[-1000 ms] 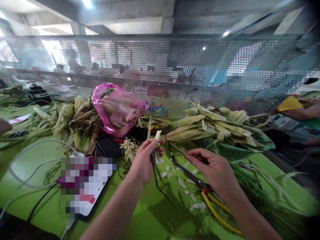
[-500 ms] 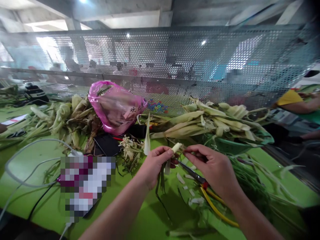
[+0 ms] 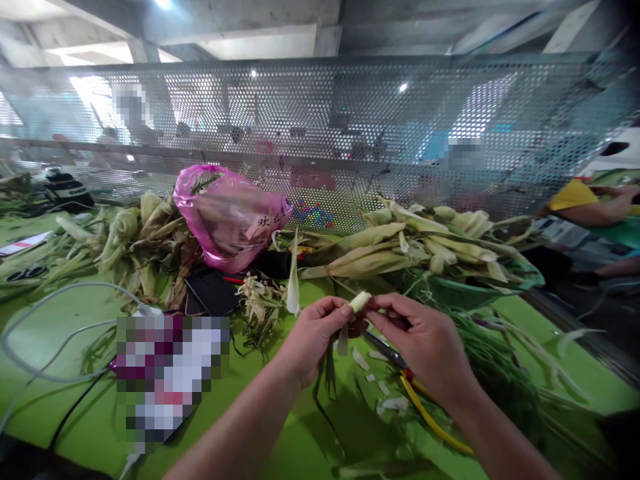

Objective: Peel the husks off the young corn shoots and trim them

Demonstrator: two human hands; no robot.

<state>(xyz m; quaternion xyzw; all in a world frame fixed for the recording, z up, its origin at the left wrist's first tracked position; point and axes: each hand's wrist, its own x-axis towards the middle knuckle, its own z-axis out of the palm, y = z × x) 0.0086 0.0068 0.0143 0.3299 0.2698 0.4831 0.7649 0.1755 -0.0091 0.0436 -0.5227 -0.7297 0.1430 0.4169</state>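
Observation:
My left hand (image 3: 323, 333) is closed on a small pale roll of corn husk (image 3: 360, 302), pinched between thumb and fingers. Dark green strands (image 3: 327, 373) trail down below that hand. My right hand (image 3: 420, 340) has its thumb and fingertips pressed together at the roll's right side, touching it; whether a thin strip lies between them is hidden. Under the right hand lie scissors with yellow handles (image 3: 435, 427), blades pointing up and left. Cut scraps of husk (image 3: 393, 405) are scattered beside them on the green table (image 3: 280, 427).
A green basket (image 3: 470, 293) heaped with corn husks (image 3: 440, 240) stands at right, near green strands (image 3: 500, 373). At left are a pink plastic bag (image 3: 230, 220), more husks (image 3: 120, 233), a phone (image 3: 213, 293) and white cables (image 3: 60, 287). A perforated metal screen (image 3: 320, 113) rises behind; another person's arm (image 3: 600, 207) shows far right.
My right fingertips have moved left, from just beside the husk roll to against its side. My left hand still holds the roll, which sits slightly lower and further right.

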